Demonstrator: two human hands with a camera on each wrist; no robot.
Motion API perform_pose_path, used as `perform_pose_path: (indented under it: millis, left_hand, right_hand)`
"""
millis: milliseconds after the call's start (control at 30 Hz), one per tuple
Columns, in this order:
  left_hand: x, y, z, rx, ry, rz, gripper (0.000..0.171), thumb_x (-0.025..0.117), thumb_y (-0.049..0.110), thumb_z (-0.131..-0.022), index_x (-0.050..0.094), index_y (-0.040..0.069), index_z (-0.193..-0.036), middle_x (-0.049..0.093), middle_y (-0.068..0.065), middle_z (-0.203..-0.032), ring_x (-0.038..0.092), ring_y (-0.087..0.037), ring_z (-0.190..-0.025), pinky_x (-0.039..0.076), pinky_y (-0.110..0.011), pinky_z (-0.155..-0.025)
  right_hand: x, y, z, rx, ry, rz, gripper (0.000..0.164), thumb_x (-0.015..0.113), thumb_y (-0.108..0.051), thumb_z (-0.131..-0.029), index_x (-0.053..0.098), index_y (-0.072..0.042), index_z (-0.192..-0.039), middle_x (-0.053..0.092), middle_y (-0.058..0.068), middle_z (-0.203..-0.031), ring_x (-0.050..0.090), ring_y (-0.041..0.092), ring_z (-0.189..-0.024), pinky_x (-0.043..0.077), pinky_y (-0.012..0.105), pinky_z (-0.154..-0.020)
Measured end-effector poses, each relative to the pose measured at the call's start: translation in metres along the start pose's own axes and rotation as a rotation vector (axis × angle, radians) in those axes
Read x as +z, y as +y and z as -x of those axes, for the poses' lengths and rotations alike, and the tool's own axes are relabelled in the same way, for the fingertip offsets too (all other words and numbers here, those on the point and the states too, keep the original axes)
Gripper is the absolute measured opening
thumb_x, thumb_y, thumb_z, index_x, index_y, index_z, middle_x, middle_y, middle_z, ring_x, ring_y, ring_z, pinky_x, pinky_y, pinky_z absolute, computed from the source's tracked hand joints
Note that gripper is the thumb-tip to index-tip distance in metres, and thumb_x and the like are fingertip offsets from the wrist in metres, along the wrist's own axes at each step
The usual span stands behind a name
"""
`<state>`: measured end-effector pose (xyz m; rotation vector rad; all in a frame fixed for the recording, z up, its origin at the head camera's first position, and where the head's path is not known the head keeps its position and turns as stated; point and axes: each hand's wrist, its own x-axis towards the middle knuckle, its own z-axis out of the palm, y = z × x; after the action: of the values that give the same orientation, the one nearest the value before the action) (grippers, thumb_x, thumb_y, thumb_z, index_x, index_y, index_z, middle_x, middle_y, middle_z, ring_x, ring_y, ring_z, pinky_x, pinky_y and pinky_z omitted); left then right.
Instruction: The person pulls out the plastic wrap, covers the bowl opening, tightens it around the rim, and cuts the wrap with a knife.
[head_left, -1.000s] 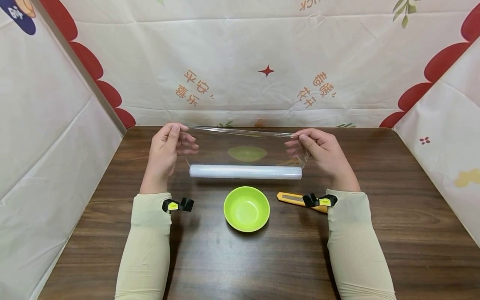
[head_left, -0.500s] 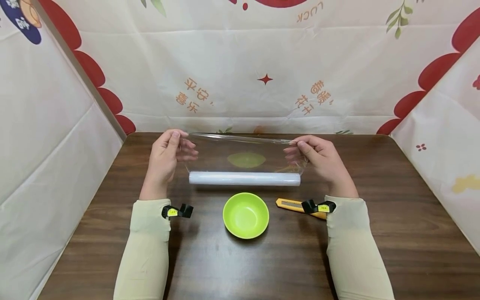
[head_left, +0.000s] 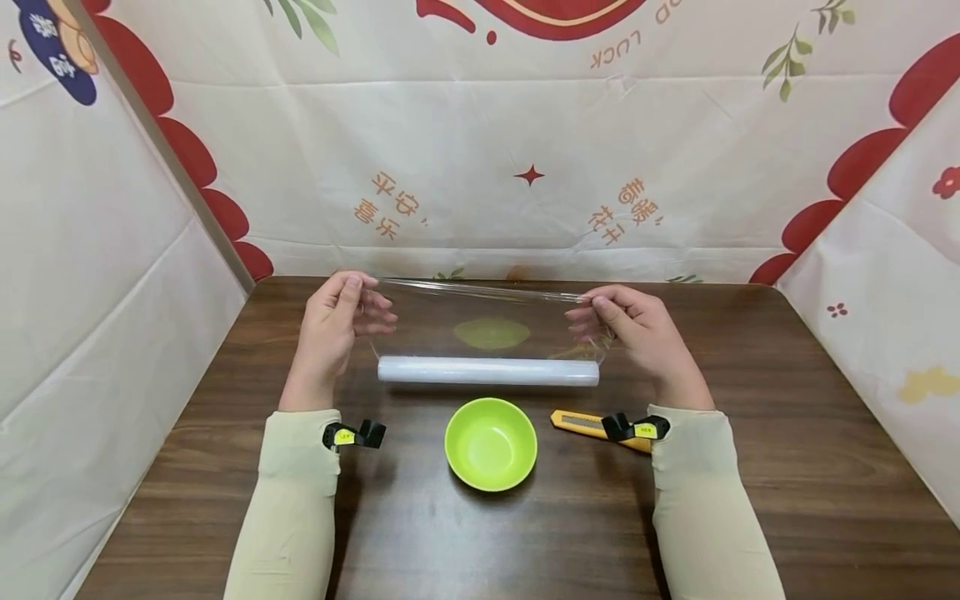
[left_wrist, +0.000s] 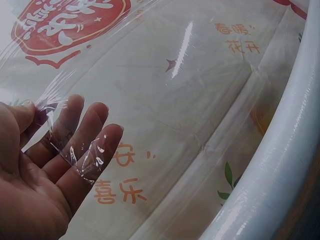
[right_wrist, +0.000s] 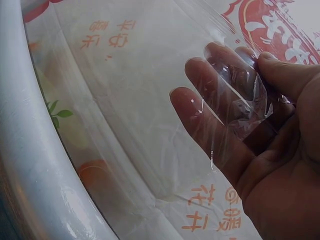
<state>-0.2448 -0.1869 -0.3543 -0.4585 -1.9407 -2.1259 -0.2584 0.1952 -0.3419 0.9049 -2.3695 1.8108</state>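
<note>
A clear sheet of cling film point(head_left: 420, 321) is stretched between my two hands, above the far part of the table. My left hand point(head_left: 330, 325) pinches its left corner between thumb and index finger, the other fingers spread behind the film. At the right corner my right hand point(head_left: 637, 333) pinches the edge the same way; the film bunches over its fingers point(right_wrist: 195, 107) in the right wrist view. The sheet runs down to the white cling film roll point(head_left: 487, 371), which lies crosswise nearer to me. Closer still stands a green bowl point(head_left: 491, 444), with a faint green reflection in the film.
A yellow utility knife point(head_left: 577, 422) lies right of the bowl, partly hidden by the right wrist's camera mount point(head_left: 636, 427). The brown wooden table point(head_left: 480, 550) is bounded by a printed cloth point(head_left: 480, 133) behind and at both sides.
The head view has tilted up, so everything sits lower in the picture. Both hands keep their pinch on the film, and the roll, bowl and knife stay put.
</note>
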Motion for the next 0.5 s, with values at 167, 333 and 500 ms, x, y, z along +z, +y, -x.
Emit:
perform_pose_path:
  millis: [167,333,500]
  left_hand:
    - [-0.002,-0.005,0.000,0.000,0.004,0.009,0.026,0.039,0.029,-0.096,0.055,0.008,-0.100,0.063,-0.012,-0.082,0.067,-0.023,-0.070,0.055,-0.043,-0.064]
    - [-0.002,-0.005,-0.001,0.005,0.002,0.009,0.028,0.037,0.027,-0.097,0.054,0.005,-0.101,0.064,-0.012,-0.082,0.067,-0.023,-0.071,0.055,-0.044,-0.064]
    - [0.000,-0.002,0.000,0.002,0.002,-0.004,0.028,0.035,0.023,-0.098,0.054,0.002,-0.102,0.063,-0.013,-0.082,0.067,-0.024,-0.071,0.055,-0.045,-0.064]
  right_hand:
    - [-0.002,0.006,0.001,0.004,-0.010,-0.014,0.023,0.038,-0.008,-0.097,0.056,0.001,-0.108,0.069,0.012,-0.097,0.069,0.021,-0.083,0.056,0.034,-0.070]
    - [-0.005,0.016,0.000,-0.008,-0.016,-0.028,0.024,0.038,-0.009,-0.097,0.054,0.004,-0.110,0.069,0.009,-0.097,0.068,0.022,-0.085,0.056,0.034,-0.070]
    - [-0.005,0.019,0.000,-0.023,-0.018,-0.027,0.026,0.039,-0.012,-0.097,0.053,0.005,-0.111,0.069,0.011,-0.098,0.068,0.022,-0.085,0.056,0.035,-0.070]
